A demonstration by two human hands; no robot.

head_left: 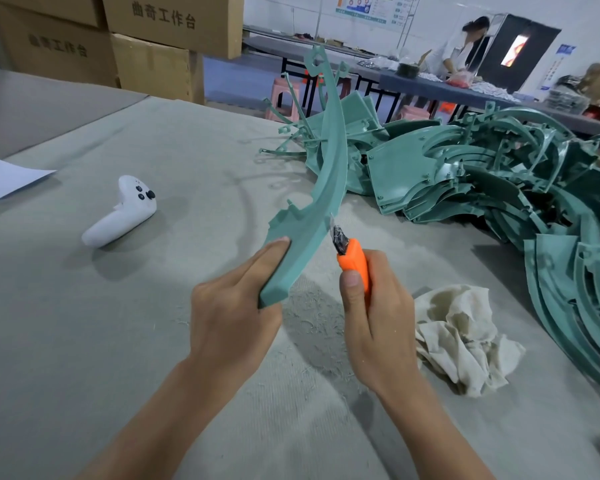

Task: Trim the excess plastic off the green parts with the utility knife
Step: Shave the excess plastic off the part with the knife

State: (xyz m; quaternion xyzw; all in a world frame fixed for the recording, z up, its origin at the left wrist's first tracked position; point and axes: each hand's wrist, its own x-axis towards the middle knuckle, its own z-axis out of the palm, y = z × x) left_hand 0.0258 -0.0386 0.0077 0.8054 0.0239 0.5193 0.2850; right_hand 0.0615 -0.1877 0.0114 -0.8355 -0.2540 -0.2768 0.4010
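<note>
Right, the left hand (229,306) grips the lower end of a long curved green part (329,168) and holds it up off the tabletop (118,341) in the middle of the frame, its far end pointing to the upper centre. The right hand (374,320) is wrapped round the orange knife (352,261), thumb on the handle. The blade tip sits against the part's right edge, just above the left hand's grip.

It looks like a light piece of thin moulded plastic, stiff enough to keep its curve. The free end will probably wobble, so holding close to the cut seems wise. The smooth face may slip, and the notched left edge should give better purchase.

A big heap of parts (499,174) fills the right of the frame and crowds the held one's far end. A crumpled rag (465,337) lies just right of the knife hand, and fine shavings (312,327) lie below both hands. At left, well apart, rest a white controller (122,213) and a sheet of paper (4,178), with cardboard boxes (146,64) stacked upper left. Nothing seems to block the stroke itself.
</note>
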